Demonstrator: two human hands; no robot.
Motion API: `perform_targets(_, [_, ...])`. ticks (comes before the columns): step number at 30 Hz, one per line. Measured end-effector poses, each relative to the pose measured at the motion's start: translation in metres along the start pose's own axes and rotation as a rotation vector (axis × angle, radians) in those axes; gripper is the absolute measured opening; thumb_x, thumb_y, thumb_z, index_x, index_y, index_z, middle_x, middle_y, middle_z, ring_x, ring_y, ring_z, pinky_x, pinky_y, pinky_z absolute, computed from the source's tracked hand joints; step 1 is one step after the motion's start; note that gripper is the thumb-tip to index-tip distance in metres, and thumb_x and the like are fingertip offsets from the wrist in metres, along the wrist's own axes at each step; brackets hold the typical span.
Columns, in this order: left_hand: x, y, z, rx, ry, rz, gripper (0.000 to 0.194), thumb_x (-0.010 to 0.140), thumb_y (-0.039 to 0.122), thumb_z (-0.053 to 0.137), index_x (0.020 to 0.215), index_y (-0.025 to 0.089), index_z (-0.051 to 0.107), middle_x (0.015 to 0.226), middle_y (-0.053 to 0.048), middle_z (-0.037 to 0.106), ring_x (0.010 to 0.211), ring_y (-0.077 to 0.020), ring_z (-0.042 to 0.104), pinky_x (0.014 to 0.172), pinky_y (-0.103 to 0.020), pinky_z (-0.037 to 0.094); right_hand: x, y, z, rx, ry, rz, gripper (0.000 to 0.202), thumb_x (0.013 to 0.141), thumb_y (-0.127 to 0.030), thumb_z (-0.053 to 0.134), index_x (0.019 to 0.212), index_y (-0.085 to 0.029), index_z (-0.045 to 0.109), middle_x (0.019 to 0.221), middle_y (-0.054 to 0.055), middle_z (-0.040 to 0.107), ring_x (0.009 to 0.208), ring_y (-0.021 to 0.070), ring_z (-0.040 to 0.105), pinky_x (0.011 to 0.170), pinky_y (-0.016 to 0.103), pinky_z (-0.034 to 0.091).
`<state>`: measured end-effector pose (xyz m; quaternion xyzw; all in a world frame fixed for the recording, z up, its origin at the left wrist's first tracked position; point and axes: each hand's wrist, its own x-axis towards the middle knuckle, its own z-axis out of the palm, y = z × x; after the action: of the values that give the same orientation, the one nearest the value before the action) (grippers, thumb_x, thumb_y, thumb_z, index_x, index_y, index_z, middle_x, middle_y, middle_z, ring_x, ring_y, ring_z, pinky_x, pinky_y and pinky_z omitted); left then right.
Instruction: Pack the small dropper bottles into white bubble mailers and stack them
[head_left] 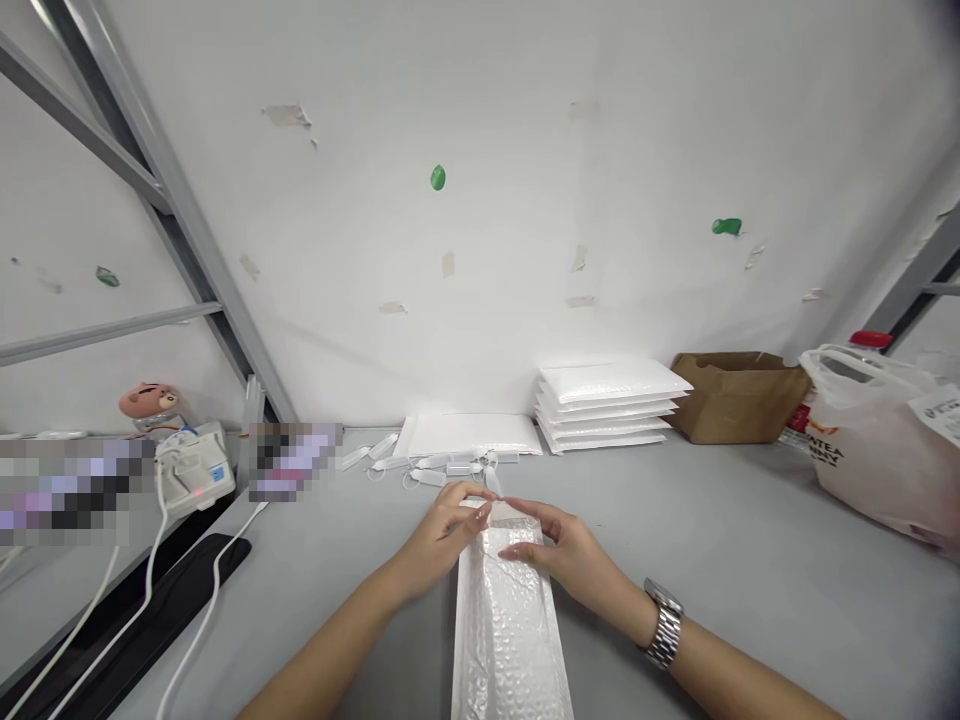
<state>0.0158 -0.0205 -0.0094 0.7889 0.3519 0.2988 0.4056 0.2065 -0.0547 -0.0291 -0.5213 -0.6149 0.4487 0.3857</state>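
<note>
A white bubble mailer [517,630] lies lengthwise in front of me, its upper end between my hands. My left hand [442,535] pinches the mailer's upper left edge. My right hand [566,555] is at its upper right, the index fingertip at the top edge and the thumb over the bubbled surface. Just beyond the fingertips, several small white tags with loops [427,478] are scattered. Behind them lies a flat white mailer [472,433], and to its right stands a pile of white mailers [611,400].
A brown cardboard box [739,400] and a white plastic bag [885,450] stand at the back right. On the left are a white power strip [195,470], white cables [217,590], a black tray [157,625] and a pink bear-faced item [150,400].
</note>
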Motion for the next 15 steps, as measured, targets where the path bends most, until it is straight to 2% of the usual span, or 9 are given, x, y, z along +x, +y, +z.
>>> perform_targets(2, [0.000, -0.001, 0.002, -0.018, 0.036, -0.008, 0.034, 0.085, 0.045, 0.040, 0.075, 0.023, 0.064, 0.118, -0.004, 0.049, 0.119, -0.0214, 0.037, 0.101, -0.035, 0.028, 0.001, 0.000, -0.002, 0.015, 0.015, 0.006, 0.061, 0.063, -0.042, 0.070, 0.119, -0.021, 0.054, 0.114, 0.007, 0.061, 0.105, 0.0232, 0.053, 0.090, 0.036, 0.041])
perform_targets(4, [0.001, -0.003, 0.004, -0.060, 0.146, -0.053, 0.028, 0.080, 0.045, 0.050, 0.096, 0.025, 0.061, 0.122, -0.006, 0.047, 0.118, -0.0228, 0.039, 0.099, -0.037, 0.030, 0.003, 0.000, -0.004, 0.078, 0.041, 0.008, 0.060, 0.064, -0.041, 0.070, 0.119, -0.020, 0.054, 0.111, 0.007, 0.062, 0.101, 0.0230, 0.054, 0.087, 0.037, 0.043])
perform_targets(6, [0.003, -0.008, 0.007, -0.146, 0.227, -0.141, 0.047, 0.073, 0.044, 0.059, 0.115, 0.024, 0.049, 0.115, -0.008, 0.052, 0.106, -0.0232, 0.049, 0.092, -0.037, 0.037, 0.006, 0.000, -0.006, 0.196, 0.052, -0.001, 0.061, 0.065, -0.038, 0.069, 0.121, -0.020, 0.051, 0.107, 0.007, 0.064, 0.094, 0.0215, 0.058, 0.083, 0.037, 0.045])
perform_targets(7, [0.005, -0.010, 0.008, -0.211, 0.219, -0.185, 0.056, 0.071, 0.043, 0.063, 0.120, 0.023, 0.044, 0.109, -0.009, 0.056, 0.099, -0.0226, 0.054, 0.087, -0.037, 0.040, 0.007, -0.001, -0.007, 0.264, 0.051, -0.008, 0.064, 0.066, -0.036, 0.070, 0.123, -0.019, 0.048, 0.103, 0.007, 0.065, 0.090, 0.0204, 0.059, 0.080, 0.036, 0.046])
perform_targets(9, [0.008, -0.014, 0.008, -0.362, 0.120, -0.242, 0.062, 0.068, 0.041, 0.066, 0.121, 0.020, 0.042, 0.097, -0.008, 0.062, 0.089, -0.0216, 0.058, 0.080, -0.035, 0.043, 0.008, -0.001, -0.007, 0.390, 0.040, -0.020, 0.073, 0.065, -0.033, 0.071, 0.129, -0.021, 0.040, 0.092, 0.005, 0.067, 0.081, 0.0183, 0.061, 0.074, 0.034, 0.047])
perform_targets(11, [0.010, -0.017, 0.007, -0.462, 0.034, -0.247, 0.053, 0.067, 0.039, 0.068, 0.111, 0.017, 0.049, 0.090, -0.006, 0.065, 0.087, -0.0213, 0.060, 0.079, -0.032, 0.043, 0.010, -0.002, -0.007, 0.480, 0.044, -0.010, 0.079, 0.063, -0.032, 0.073, 0.131, -0.022, 0.035, 0.083, 0.003, 0.067, 0.076, 0.0177, 0.061, 0.071, 0.033, 0.047])
perform_targets(13, [0.011, -0.019, 0.005, -0.471, 0.041, -0.263, 0.043, 0.064, 0.037, 0.070, 0.098, 0.015, 0.056, 0.081, -0.004, 0.066, 0.083, -0.0202, 0.061, 0.076, -0.030, 0.043, 0.010, -0.002, -0.006, 0.538, 0.046, 0.012, 0.071, 0.061, -0.033, 0.074, 0.125, -0.022, 0.044, 0.083, 0.003, 0.066, 0.077, 0.0179, 0.061, 0.072, 0.032, 0.047])
perform_targets(15, [0.011, -0.020, 0.002, -0.439, 0.090, -0.302, 0.040, 0.061, 0.035, 0.072, 0.092, 0.014, 0.057, 0.071, -0.001, 0.065, 0.074, -0.0180, 0.060, 0.073, -0.028, 0.042, 0.011, -0.001, -0.007, 0.551, 0.012, 0.043, 0.054, 0.062, -0.036, 0.074, 0.109, -0.018, 0.057, 0.086, 0.005, 0.067, 0.077, 0.0180, 0.061, 0.071, 0.032, 0.046])
